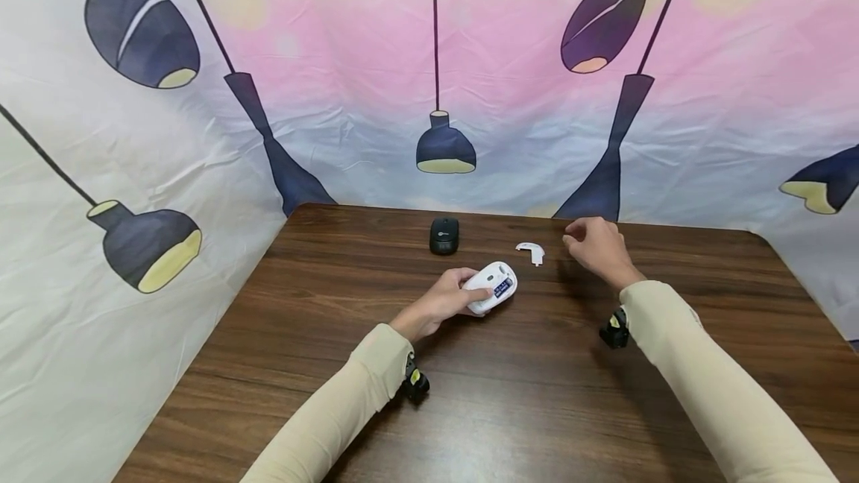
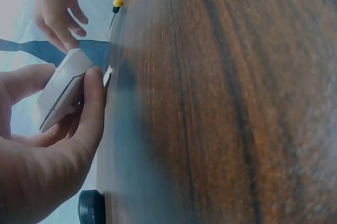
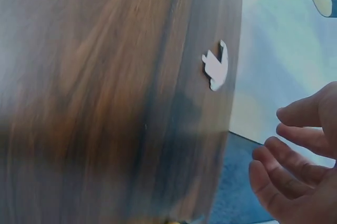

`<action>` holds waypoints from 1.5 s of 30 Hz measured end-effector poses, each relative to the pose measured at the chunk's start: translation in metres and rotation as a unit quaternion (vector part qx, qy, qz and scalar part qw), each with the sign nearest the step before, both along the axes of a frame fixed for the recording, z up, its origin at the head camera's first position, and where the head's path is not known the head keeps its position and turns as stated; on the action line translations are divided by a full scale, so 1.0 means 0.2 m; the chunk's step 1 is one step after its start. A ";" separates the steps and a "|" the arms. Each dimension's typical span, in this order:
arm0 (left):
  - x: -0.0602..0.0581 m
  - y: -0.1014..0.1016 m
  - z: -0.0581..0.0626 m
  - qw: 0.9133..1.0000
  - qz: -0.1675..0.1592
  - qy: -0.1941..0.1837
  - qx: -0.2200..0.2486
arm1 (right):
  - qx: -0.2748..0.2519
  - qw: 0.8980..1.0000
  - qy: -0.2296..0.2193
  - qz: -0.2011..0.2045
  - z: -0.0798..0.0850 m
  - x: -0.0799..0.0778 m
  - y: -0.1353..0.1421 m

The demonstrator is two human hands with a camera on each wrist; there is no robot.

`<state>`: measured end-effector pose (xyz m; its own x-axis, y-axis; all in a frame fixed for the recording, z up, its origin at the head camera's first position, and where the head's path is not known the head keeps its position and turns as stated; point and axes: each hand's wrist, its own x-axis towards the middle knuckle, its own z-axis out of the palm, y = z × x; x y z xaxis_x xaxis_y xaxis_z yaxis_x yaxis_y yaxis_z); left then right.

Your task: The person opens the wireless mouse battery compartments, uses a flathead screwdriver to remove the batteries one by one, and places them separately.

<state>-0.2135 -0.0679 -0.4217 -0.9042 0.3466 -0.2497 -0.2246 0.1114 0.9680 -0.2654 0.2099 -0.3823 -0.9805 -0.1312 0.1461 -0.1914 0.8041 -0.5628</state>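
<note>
Holding white mouse [image 1: 488,286] in left hand [image 1: 439,302]

From my remote station I log the left fingers and thumb gripping the mouse, underside up, a blue battery [image 1: 502,288] just beyond the thumb tip. Right hand [image 1: 599,248]: fingers loosely bent, nothing held that I can see, raised above the table [image 1: 510,408]. Thin white piece [image 1: 536,252] lies between the two hands' fingertips; black mouse [image 1: 444,235] lies beyond the left fingers.

Long cream sleeves [image 1: 335,408]; black wrist cameras [image 1: 612,334] with yellow patches [image 1: 414,378]; hands [image 1: 439,302] bare.
</note>
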 end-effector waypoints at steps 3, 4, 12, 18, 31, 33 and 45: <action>0.00 -0.01 -0.01 1.000 -0.002 -0.006 0.010 | 0.014 1.000 0.004 0.001 0.01 0.04 0.03; 0.00 -0.02 -0.01 1.000 -0.003 -0.010 0.016 | 0.019 1.000 0.002 0.001 0.02 0.05 0.04; 0.01 -0.06 -0.01 0.999 -0.019 -0.022 0.023 | 0.069 0.998 -0.009 -0.006 0.00 0.15 0.15; 0.01 -0.06 -0.01 0.999 -0.016 -0.020 0.027 | 0.087 0.995 -0.038 -0.030 -0.05 0.20 0.23; 0.01 -0.02 0.00 0.995 -0.008 -0.037 0.093 | 0.110 0.984 -0.131 -0.052 -0.14 0.26 0.29; 0.00 -0.01 0.01 0.995 -0.006 -0.039 0.088 | 0.103 0.983 -0.140 -0.053 -0.14 0.26 0.30; -0.02 0.01 0.01 0.992 0.029 -0.059 0.112 | 0.079 0.979 -0.180 -0.060 -0.13 0.28 0.33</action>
<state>-0.2177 -0.0661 -0.4189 -0.8933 0.3536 -0.2773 -0.3370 -0.1189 0.9340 -0.2095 0.2768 -0.4075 -0.9743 -0.0051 -0.2253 0.0979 0.8910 -0.4434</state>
